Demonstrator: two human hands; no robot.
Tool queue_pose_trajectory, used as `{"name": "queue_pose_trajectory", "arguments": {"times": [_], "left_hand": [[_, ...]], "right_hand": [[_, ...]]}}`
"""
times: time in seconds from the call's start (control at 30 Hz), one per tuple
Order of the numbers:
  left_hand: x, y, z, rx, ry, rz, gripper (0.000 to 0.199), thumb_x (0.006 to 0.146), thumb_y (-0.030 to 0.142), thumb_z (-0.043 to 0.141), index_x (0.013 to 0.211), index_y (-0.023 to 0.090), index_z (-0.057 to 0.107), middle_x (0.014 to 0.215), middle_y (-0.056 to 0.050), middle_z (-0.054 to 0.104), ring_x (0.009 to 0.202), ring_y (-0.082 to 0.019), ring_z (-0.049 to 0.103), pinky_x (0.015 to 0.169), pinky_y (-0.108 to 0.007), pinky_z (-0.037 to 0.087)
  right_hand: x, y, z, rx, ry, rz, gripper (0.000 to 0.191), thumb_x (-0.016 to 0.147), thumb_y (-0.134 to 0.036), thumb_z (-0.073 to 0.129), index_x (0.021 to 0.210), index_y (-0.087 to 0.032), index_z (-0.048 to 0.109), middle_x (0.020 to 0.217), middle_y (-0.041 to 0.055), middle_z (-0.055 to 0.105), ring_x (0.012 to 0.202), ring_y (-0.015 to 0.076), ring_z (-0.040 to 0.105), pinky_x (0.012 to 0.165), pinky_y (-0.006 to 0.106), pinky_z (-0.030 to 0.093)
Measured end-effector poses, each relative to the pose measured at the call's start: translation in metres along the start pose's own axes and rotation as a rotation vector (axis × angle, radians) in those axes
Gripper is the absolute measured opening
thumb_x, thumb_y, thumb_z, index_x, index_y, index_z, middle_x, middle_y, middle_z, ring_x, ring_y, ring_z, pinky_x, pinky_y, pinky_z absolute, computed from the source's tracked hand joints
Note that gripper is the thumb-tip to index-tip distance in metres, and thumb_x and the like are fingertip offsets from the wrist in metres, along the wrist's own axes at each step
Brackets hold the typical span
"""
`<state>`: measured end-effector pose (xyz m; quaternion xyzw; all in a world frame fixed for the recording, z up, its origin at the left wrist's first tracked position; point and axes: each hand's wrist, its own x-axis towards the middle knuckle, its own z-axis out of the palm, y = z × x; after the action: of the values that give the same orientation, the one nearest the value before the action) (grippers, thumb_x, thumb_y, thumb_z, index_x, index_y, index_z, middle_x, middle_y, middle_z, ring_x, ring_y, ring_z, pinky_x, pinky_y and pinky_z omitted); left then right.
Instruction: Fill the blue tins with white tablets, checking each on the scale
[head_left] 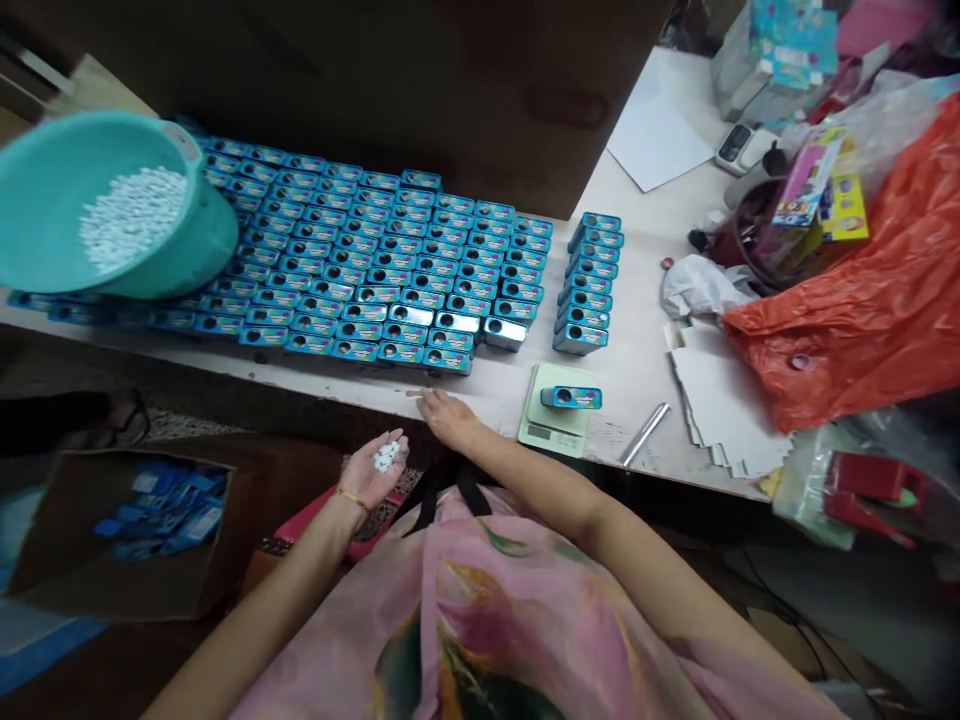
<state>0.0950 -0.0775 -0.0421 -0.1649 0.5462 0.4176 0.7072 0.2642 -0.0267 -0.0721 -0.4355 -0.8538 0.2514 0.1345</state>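
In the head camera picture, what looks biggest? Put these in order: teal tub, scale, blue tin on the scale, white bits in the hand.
1. Teal tub
2. Digital scale
3. Blue tin
4. White bits in the left hand, the smallest

The tub tilts toward the camera, so it may only look that big.

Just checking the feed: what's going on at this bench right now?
A person holds a small heap of white pellets in their open left hand, while their right hand rests at the edge of a white table. To the right of that hand, a blue tin sits on a digital scale. Rows of blue tins cover much of the table, beside a tilted teal basin holding more of the pellets.
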Motion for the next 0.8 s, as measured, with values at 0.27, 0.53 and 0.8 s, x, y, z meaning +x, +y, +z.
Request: {"name": "queue_pose_trajectory", "arguments": {"times": [0.27,0.53,0.8], "left_hand": [[-0.014,0.033,-0.034,0.068,0.044,-0.002,0.023,0.084,0.011,0.039,0.088,0.009,0.062,0.075,-0.011,0.065,0.067,-0.016,0.063,0.052,-0.023,0.053],[-0.013,0.012,0.005,0.192,-0.201,-0.139,0.021,0.081,0.008,0.042,0.088,0.009,0.062,0.075,-0.011,0.063,0.058,-0.012,0.059,0.047,-0.021,0.051],[-0.019,-0.044,0.078,0.272,-0.292,-0.232,0.022,0.079,0.005,0.044,0.093,0.005,0.061,0.086,-0.017,0.066,0.084,-0.021,0.064,0.073,-0.03,0.054]], "right_hand": [[0.053,0.023,0.034,-0.033,-0.021,0.079,0.014,0.082,-0.008,0.045,0.082,-0.011,0.059,0.094,0.0034,0.06,0.087,0.0088,0.05,0.072,0.018,0.044],[-0.08,0.012,-0.01,0.017,0.122,0.153,0.018,0.085,-0.016,0.042,0.093,-0.018,0.058,0.091,0.0028,0.058,0.086,0.0122,0.052,0.075,0.023,0.045],[-0.162,0.049,-0.116,0.068,0.635,0.439,0.02,0.086,-0.019,0.043,0.1,-0.02,0.058,0.097,0.0062,0.06,0.095,0.0165,0.053,0.085,0.034,0.043]]}}
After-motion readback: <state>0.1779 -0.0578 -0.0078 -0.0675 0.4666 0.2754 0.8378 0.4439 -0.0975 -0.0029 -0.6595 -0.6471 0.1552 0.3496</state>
